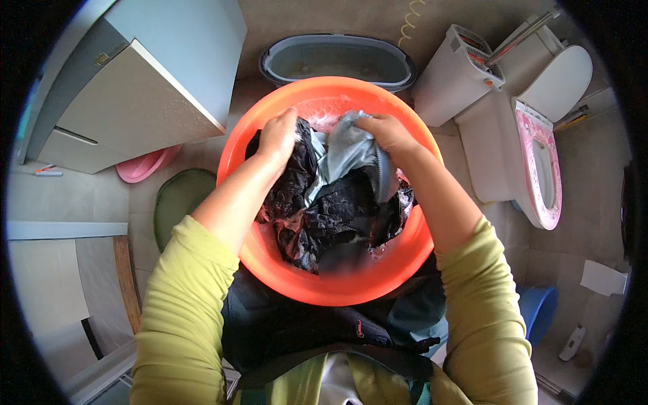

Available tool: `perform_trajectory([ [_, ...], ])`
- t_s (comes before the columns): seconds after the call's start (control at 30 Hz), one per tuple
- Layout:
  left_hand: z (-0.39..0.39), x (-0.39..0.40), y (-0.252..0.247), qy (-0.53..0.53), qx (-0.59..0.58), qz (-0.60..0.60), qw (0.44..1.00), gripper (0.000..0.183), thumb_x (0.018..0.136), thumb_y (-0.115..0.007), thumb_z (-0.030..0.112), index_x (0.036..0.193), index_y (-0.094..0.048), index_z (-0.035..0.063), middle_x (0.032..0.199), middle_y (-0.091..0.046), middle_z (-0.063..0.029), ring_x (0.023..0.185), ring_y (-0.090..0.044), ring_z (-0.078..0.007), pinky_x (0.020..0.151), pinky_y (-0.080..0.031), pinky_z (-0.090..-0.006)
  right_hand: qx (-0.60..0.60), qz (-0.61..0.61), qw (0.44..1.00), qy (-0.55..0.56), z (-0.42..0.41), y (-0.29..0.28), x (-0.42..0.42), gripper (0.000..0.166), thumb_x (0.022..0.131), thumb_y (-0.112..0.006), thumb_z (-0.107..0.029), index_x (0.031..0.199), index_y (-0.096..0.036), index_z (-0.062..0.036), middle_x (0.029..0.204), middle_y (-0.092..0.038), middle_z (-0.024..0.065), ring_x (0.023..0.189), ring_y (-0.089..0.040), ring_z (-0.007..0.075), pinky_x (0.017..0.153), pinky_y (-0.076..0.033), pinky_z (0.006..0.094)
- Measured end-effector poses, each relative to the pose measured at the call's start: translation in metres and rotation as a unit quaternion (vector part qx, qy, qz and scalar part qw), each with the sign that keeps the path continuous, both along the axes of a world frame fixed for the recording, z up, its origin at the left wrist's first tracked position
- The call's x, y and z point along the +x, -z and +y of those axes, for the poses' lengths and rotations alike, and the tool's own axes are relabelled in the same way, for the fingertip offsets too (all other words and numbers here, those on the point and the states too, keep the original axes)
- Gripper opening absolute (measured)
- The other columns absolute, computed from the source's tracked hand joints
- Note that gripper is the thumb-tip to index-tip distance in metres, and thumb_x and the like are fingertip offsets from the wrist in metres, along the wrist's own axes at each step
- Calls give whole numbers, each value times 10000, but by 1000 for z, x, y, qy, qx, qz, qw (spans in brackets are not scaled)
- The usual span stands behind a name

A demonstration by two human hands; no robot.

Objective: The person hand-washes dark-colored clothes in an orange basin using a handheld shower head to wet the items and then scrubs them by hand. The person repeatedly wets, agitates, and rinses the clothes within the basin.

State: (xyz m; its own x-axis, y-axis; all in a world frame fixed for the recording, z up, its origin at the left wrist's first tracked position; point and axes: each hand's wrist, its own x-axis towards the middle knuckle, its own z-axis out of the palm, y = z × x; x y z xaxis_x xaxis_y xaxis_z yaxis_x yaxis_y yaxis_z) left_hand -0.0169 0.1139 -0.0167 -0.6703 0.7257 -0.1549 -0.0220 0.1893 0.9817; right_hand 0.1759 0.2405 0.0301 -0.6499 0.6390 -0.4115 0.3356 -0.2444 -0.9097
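An orange plastic basin point(329, 296) holds a wet black garment point(339, 207) with a light grey-blue part point(349, 147), amid suds. My left hand point(279, 139) grips black cloth at the left of the bundle, its fingers curled over the fabric. On the right, my right hand point(387, 132) pinches the grey-blue cloth, whose edge shows a dark zipper point(380, 174). Both hands are above the basin's upper half. A blurred dark patch covers the cloth near the basin's lower rim.
Beyond the basin stands a grey oval tub point(339, 38) of water. A white bin point(438, 76) and a toilet point(488, 152) are at right, a blue bucket point(539, 314) lower right. At left are a cabinet point(136, 101), a pink basin point(147, 164) and a green mat point(185, 197).
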Motion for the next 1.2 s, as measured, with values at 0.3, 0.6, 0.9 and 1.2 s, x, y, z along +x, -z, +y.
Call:
perform_trajectory([
  [0.3, -46, 18, -134, 183, 207, -92, 957, 280, 942, -540, 269, 852, -659, 31, 763, -618, -5, 724, -569, -90, 715, -447, -244, -7, 172, 979, -106, -83, -84, 74, 356, 872, -642, -188, 1177, -586, -13, 1051, -657, 69, 966, -621, 153, 861, -498, 308],
  [0.6, -99, 87, -109, 335, 93, 267, 899, 177, 812, -648, 133, 926, -564, 27, 752, -603, -101, 748, -602, -300, 702, -478, -381, 398, -6, 886, -236, -121, -63, 100, 667, 640, -847, -276, 1176, -544, -19, 1058, -576, 175, 1027, -550, 353, 915, -442, 417],
  [0.9, -138, 107, -49, 311, -125, 594, 731, 769, 840, -597, 485, 1451, -347, 91, 1527, -168, -224, 1387, -153, -485, 1095, -122, -654, 449, -245, 775, -371, -131, -20, 84, 1277, 587, -840, -478, 1533, -47, -151, 1565, -33, 244, 1437, -44, 460, 1162, -141, 524],
  [1.2, -133, 99, -16, 396, -196, 546, 711, 826, 892, -490, 531, 1488, -238, 18, 1562, -17, -240, 1419, -13, -498, 1139, -35, -598, 443, -281, 757, -390, -137, -3, 67, 1249, 593, -812, -465, 1534, -57, -145, 1561, 16, 259, 1431, 27, 484, 1164, -109, 523],
])
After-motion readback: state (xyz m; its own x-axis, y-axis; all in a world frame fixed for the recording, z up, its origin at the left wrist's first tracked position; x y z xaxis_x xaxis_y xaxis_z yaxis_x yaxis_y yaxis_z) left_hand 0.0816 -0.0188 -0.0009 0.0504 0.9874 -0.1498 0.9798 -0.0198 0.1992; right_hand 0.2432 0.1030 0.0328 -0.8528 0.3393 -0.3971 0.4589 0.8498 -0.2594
